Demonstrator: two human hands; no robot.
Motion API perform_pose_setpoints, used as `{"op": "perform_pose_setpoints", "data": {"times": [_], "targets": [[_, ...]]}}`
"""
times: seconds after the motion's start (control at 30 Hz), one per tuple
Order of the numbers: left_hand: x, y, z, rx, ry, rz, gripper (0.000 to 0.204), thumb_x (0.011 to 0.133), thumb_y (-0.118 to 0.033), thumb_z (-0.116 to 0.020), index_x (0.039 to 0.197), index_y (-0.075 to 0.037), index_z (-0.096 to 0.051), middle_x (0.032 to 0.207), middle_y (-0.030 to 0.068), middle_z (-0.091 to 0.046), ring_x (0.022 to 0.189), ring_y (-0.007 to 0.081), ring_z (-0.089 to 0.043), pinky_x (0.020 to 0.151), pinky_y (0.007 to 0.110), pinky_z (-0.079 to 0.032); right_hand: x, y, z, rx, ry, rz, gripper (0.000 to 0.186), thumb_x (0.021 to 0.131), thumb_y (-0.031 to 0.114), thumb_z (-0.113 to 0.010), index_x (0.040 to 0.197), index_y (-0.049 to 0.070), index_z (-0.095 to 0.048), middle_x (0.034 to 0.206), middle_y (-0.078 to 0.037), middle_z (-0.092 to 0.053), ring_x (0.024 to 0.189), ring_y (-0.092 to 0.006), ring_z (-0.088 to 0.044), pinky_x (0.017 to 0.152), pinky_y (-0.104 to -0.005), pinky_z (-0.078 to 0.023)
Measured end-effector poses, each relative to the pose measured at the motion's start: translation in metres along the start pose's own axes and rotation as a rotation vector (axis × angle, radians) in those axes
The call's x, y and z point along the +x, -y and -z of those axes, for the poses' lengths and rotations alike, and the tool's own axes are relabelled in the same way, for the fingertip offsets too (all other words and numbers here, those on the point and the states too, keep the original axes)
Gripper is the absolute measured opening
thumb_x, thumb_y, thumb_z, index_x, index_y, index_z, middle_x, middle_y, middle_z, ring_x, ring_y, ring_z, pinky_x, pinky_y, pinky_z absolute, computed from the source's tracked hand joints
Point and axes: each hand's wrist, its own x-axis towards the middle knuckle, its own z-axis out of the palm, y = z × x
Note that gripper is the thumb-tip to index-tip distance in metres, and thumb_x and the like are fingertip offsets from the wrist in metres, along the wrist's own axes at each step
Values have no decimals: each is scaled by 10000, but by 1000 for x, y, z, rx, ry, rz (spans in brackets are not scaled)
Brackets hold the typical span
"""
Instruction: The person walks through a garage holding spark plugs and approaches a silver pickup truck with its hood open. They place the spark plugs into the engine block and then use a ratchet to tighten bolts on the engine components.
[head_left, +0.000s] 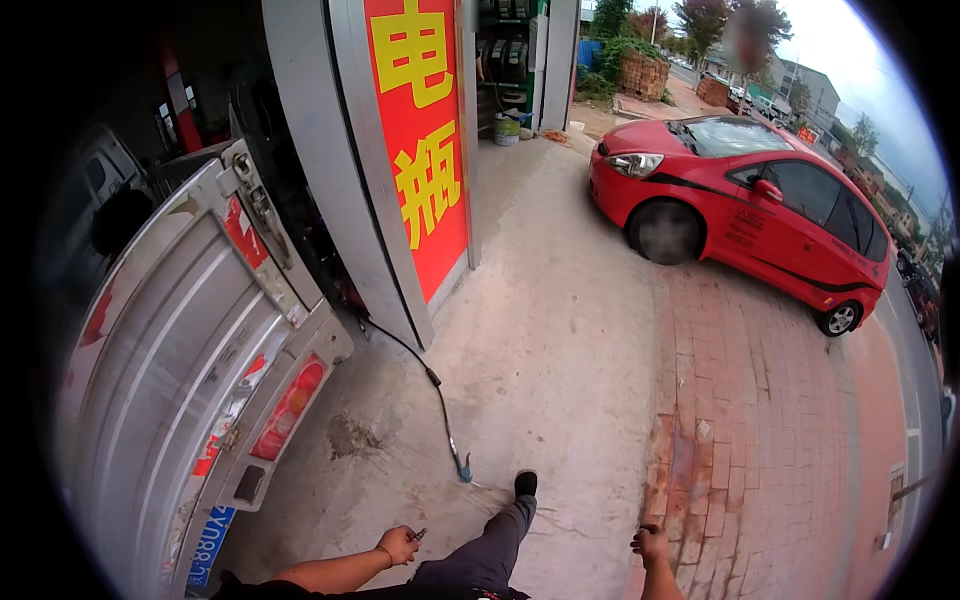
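Note:
My left hand (398, 546) is closed round a small dark metal piece (420, 534), whose tip sticks out past the fingers; it is too small to name. Off to the right, my right hand (650, 544) hangs over the edge of the brick paving with its fingers curled. Whatever it may hold is hidden. Ahead of my left hand, an air blow gun (464, 468) with a blue-green body lies on the concrete. It is joined to a black hose (408, 347), and neither hand touches it. My shoe (526, 484) is on the ground between the hands.
A truck's dented rear panel (160, 370) and red tail light (290, 408) stand close on the left. Beyond is a metal door pillar (345, 150) beside a red sign (425, 140). A red car (740, 200) stands ahead right; a paint bucket (507, 130) sits by the far doorway.

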Motion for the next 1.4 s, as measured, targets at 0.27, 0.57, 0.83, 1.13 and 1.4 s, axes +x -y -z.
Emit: {"op": "perform_pose_setpoints", "data": {"times": [0.27,0.57,0.83,1.13,1.4], "targets": [[236,-377,102,-46,-152,-143,204,883,-144,-604,990,30,-589,758,113,-663,571,183,-657,475,342,-522,241,352,-52,-320,311,27,187,866,95,-583,982,-49,-613,736,-143,-645,547,-230,-639,476,-340,-532],[483,-629,164,65,-230,198,302,834,-264,-688,808,36,-678,727,125,-694,642,201,-668,629,329,-520,542,604,-213,-281,448,-377,249,845,124,-629,1002,-68,-600,767,-146,-660,574,-235,-656,507,-350,-546],[616,-935,275,-614,-549,524,372,882,-324,-595,858,40,-670,763,119,-704,730,231,-680,698,353,-523,835,1044,-402,-473,488,-123,249,847,133,-631,996,-64,-600,766,-146,-658,573,-235,-655,510,-350,-549],[811,-1176,494,-864,-672,627,312,866,-259,-570,849,44,-643,765,129,-687,712,216,-656,684,341,-508,1030,1410,-656,-704,613,-21,249,850,145,-634,990,-58,-599,766,-146,-657,572,-236,-654,513,-350,-551],[978,-1292,690,-943,-750,586,262,890,-239,-576,791,1,-613,716,85,-669,560,191,-631,539,347,-512,1147,1599,-853,-950,857,-262,250,852,155,-636,984,-54,-599,766,-146,-656,572,-236,-653,515,-349,-554]]}}
